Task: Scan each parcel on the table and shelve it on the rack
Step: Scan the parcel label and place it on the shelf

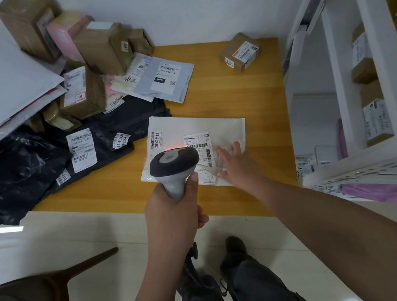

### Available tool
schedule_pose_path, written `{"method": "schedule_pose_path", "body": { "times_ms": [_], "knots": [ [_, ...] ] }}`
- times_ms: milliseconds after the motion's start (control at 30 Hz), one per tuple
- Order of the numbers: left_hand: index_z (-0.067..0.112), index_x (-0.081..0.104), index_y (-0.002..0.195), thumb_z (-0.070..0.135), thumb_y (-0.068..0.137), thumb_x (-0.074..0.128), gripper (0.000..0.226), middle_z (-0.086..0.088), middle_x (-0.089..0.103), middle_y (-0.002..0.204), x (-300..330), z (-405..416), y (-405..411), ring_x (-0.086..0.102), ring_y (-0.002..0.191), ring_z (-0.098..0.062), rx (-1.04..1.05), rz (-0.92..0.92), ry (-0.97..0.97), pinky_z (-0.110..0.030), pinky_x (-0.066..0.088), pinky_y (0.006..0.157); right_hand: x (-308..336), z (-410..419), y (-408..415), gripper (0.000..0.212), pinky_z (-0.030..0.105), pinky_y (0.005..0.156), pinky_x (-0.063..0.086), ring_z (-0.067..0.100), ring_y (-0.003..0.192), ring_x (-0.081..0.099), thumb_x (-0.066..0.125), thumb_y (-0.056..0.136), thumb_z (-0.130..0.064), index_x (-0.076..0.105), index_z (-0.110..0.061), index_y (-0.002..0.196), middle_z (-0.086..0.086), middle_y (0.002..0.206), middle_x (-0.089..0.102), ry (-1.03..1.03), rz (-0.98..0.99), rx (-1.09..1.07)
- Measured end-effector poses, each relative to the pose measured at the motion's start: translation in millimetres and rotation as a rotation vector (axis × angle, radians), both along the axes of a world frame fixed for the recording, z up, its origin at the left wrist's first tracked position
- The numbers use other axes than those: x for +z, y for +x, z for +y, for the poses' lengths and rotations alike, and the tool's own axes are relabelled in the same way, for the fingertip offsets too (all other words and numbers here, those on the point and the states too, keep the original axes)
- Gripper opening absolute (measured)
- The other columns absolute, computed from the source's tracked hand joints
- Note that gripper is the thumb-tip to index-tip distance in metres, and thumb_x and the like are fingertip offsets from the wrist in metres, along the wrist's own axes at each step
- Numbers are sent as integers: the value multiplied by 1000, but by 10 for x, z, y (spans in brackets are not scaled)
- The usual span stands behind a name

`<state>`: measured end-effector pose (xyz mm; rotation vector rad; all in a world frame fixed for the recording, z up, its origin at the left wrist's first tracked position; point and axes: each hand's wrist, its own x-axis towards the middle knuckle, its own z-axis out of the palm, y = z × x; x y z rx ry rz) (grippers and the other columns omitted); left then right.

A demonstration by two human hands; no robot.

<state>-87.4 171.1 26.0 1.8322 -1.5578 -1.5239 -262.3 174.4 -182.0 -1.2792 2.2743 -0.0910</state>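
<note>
1. Your left hand [171, 204] is wrapped around the grey handle of the barcode scanner [174, 164], fingers curled tight on it, the dark head tipped down over the parcel
2. The scanner's red light falls across the top edge of the shipping label [199, 147] on the white mailer [197, 127]
3. That white mailer lies flat on the wooden table [222, 91], near the front edge, right under the scanner
4. Your right hand [236, 164] rests flat on the mailer's right part, fingers spread and straight, pressing it down beside the label, gripping nothing
5. Black poly bags [105, 137] with white labels lie to the left of the mailer, touching or nearly touching its left edge
6. A grey mailer [165, 79] sits behind them, and a heap of cardboard boxes [100, 47] is stacked at the table's back left
7. One small cardboard box [240, 52] stands alone at the back right corner, well apart from the rest
8. The white rack [376, 51] stands to your right, with boxed parcels already on its shelves
</note>
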Motion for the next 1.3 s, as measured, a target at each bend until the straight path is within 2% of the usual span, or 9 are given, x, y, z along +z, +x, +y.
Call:
{"method": "schedule_pose_path", "body": {
  "times_ms": [100,400,533,667,867,1000,1067,1167,1300],
  "knots": [
    [6,55,88,38,91,64,34,-10,65,54,-63,-24,3,69,51,-28,30,30,-5,-32,57,50,92,-80,-79,74,38,73,56,24,92,57,64,83,-54,24,-36,143,6,133,29,7,10,36],
    [3,59,85,37,91,63,35,-8,65,53,-296,-67,11,69,53,-28,98,95,-47,-36,60,56,268,-518,-523,107,53,116,24,36,147,8,73,81,-48,-3,-33,155,5,163,-1,46,-6,-37],
    [-3,60,86,37,92,64,40,-6,63,51,-380,-45,65,69,52,-26,166,101,-65,-33,59,53,183,-424,-451,122,53,115,20,36,145,13,80,73,-48,-7,-23,155,11,160,10,112,-28,-90],
    [-4,61,85,36,92,63,41,-6,64,52,-352,89,138,69,53,-25,163,110,-73,-31,57,51,150,-170,-321,111,50,111,28,37,141,16,83,69,-50,16,-11,150,19,153,16,176,24,-164],
    [-1,62,73,32,93,62,39,-9,64,53,-215,496,359,70,53,-26,111,144,-121,-33,58,54,188,174,-279,115,43,115,27,33,142,23,85,68,-45,17,-2,150,14,155,21,202,40,-90],
    [-6,62,75,31,94,62,41,-10,64,53,-209,875,598,69,52,-24,124,177,-146,-29,57,52,186,516,-76,119,41,110,36,31,140,32,90,66,-29,12,-8,153,12,153,31,87,-75,-312],
    [-6,63,76,32,94,62,42,-12,64,55,-222,1072,718,69,52,-23,122,178,-170,-26,57,51,193,748,59,112,39,105,40,30,135,42,87,71,-17,11,-13,154,9,150,39,-19,-214,-422],
    [-6,63,77,31,95,60,42,-13,65,56,-213,1414,848,69,52,-21,121,177,-200,-22,55,49,173,1237,226,71,36,93,49,26,117,58,80,77,-18,44,-16,137,6,133,58,-76,-320,-414],
    [-7,63,78,30,96,59,41,-13,65,57,-163,1893,830,68,50,-19,103,226,-211,-15,48,45,260,2084,323,49,32,88,46,27,115,57,63,92,-28,48,-18,138,5,131,58,-60,-316,-320]
  ]
}}
